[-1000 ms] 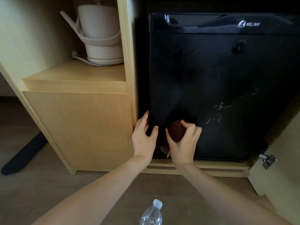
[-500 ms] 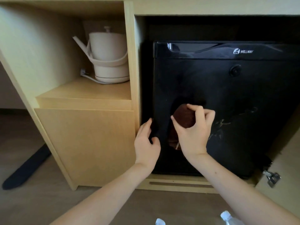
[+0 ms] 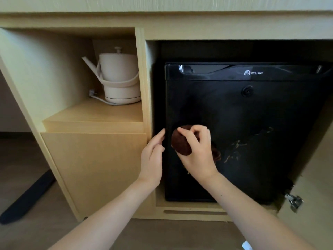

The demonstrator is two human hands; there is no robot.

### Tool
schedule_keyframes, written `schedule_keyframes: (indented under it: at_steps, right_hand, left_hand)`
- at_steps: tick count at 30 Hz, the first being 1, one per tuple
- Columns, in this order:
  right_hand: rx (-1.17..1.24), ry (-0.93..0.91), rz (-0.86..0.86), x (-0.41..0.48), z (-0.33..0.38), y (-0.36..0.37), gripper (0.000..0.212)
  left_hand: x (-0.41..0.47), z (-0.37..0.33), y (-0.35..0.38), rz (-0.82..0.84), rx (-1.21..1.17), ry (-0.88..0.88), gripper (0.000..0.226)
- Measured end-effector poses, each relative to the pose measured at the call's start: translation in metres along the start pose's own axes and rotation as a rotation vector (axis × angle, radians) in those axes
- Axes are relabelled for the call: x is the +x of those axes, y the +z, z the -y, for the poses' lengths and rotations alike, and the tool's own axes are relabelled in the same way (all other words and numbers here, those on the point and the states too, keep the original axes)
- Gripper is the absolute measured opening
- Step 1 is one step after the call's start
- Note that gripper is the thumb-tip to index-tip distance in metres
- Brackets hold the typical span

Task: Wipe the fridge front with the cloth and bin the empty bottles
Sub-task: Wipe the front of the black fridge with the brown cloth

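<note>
A black mini fridge [image 3: 252, 123] stands shut inside a light wood cabinet. Pale scratch-like marks show on the lower right of its door. My right hand [image 3: 198, 152] grips a bunched dark brown cloth [image 3: 180, 141] and holds it against the door's lower left. My left hand [image 3: 153, 156] has straight fingers resting at the fridge's left edge, beside the cabinet post. The white cap of a bottle [image 3: 246, 245] shows at the bottom edge; the rest of the bottle is out of view.
A white electric kettle [image 3: 119, 76] with its cord sits on the shelf at the left. A closed wood drawer front [image 3: 95, 168] lies below it. The open cabinet door with a metal hinge [image 3: 293, 201] is at the right. A dark desk foot [image 3: 27, 197] lies on the floor at the left.
My right hand has carried the cloth upward along the fridge door's left side. My left hand has followed up the fridge's left edge. The view has tilted up, and the bottles have slipped toward the bottom edge.
</note>
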State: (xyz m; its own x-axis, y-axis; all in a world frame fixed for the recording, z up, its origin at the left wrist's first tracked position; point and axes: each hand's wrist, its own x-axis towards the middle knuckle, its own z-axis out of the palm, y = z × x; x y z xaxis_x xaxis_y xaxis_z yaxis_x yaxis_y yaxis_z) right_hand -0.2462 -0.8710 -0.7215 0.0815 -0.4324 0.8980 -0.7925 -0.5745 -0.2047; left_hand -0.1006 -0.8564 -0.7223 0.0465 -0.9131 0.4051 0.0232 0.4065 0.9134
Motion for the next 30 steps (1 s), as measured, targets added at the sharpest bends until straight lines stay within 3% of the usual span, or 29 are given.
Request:
schedule_keyframes:
  at_steps: [3, 6, 10, 13, 20, 27, 30]
  right_hand:
    - [0.144, 0.188, -0.085, 0.0, 0.011, 0.005, 0.05]
    - [0.271, 0.361, -0.245, 0.03, 0.032, 0.006, 0.05]
    - [0.285, 0.361, -0.367, 0.079, 0.049, 0.004, 0.052]
    - [0.274, 0.345, -0.402, 0.078, 0.048, 0.01, 0.052]
    - [0.3, 0.475, -0.186, -0.027, 0.031, 0.034, 0.056]
    - [0.359, 0.487, -0.44, 0.049, 0.05, 0.032, 0.051]
    - [0.324, 0.437, -0.448, 0.039, 0.049, 0.038, 0.054]
  left_hand:
    - [0.0, -0.004, 0.001, -0.02, -0.046, -0.026, 0.057]
    - [0.001, -0.008, 0.002, -0.036, -0.089, -0.049, 0.044]
    - [0.007, -0.016, 0.004, -0.037, -0.151, -0.079, 0.034]
    - [0.019, -0.033, 0.002, 0.015, -0.162, -0.009, 0.039]
    - [0.036, -0.059, 0.003, 0.093, -0.115, 0.038, 0.043]
    - [0.037, -0.062, -0.006, 0.099, -0.185, 0.016, 0.038]
    - [0.036, -0.063, -0.009, 0.119, -0.177, 0.016, 0.039]
